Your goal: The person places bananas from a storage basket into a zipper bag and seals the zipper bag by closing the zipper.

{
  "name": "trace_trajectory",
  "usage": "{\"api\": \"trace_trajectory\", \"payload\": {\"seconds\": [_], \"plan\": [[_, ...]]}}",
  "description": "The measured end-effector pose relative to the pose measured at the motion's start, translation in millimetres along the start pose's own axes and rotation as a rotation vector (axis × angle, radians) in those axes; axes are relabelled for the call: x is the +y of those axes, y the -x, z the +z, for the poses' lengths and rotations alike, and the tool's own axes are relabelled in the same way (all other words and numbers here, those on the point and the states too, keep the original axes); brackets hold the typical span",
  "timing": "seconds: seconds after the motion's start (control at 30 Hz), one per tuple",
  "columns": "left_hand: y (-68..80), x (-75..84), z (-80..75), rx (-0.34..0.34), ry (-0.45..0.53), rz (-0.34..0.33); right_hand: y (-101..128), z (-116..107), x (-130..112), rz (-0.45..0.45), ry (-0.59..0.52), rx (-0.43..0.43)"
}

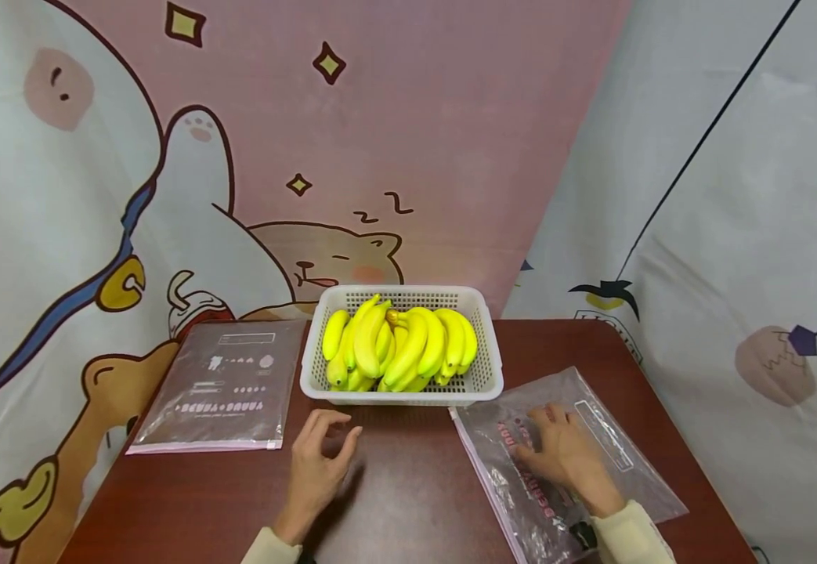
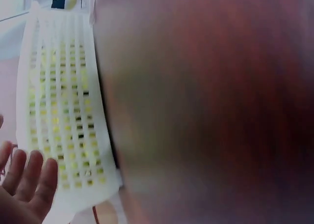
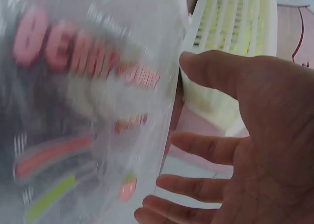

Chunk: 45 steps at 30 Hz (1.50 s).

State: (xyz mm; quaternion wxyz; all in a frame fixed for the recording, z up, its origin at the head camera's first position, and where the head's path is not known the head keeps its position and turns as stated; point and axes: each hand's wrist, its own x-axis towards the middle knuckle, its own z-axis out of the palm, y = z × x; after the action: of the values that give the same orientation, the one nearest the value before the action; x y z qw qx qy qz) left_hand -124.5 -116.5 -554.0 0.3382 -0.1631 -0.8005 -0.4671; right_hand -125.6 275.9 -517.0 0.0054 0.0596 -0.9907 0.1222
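**Mia:** Where is the right hand [image 1: 562, 453]?

**Ben:** It lies flat on a see-through bag [image 1: 563, 462] with pink letters. Its fingers are spread apart and it grips nothing. The bag lies on the brown worktop [image 1: 408, 501], on the right side, just beside the white basket [image 1: 482, 384].

**Mia:** And the left hand [image 1: 318, 462]?

**Ben:** It rests on the worktop in front of the basket. Its fingers are loosely bent and it holds nothing.

**Mia:** What is in the basket?

**Ben:** Yellow bananas [image 1: 399, 345], lots of them. A second bag [image 1: 225, 388] lies flat on the left, just beside the basket
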Motion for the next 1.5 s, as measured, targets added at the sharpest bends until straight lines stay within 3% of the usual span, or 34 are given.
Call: {"api": "trace_trajectory", "payload": {"seconds": [0.27, 0.37, 0.57, 0.73, 0.97, 1.27, 1.5], "plan": [[14.9, 7.8, 20.5, -0.207, 0.167, -0.236, 5.5, 10.4, -25.1, -0.115, 0.052, 0.003], [16.8, 11.9, 27.9, -0.249, 0.244, -0.344, 7.7, 14.4, -34.7, -0.118, 0.046, -0.01], [19.4, 19.6, 39.4, -0.36, 0.309, -0.534, 11.1, 25.9, -47.5, -0.098, 0.009, -0.067], [21.4, 25.5, 48.1, -0.433, 0.396, -0.623, 13.3, 29.5, -53.0, -0.084, -0.001, -0.075], [22.8, 32.9, 60.8, -0.505, 0.515, -0.716, 13.5, 30.1, -51.9, -0.132, -0.019, -0.035], [28.5, 42.4, 77.9, -0.549, 0.664, -0.787, 14.0, 27.3, -43.4, -0.215, -0.201, -0.066], [31.8, 59.0, 91.6, -0.609, 0.737, -0.854, 15.7, 12.7, -42.9, -0.314, -0.364, -0.124]]}}
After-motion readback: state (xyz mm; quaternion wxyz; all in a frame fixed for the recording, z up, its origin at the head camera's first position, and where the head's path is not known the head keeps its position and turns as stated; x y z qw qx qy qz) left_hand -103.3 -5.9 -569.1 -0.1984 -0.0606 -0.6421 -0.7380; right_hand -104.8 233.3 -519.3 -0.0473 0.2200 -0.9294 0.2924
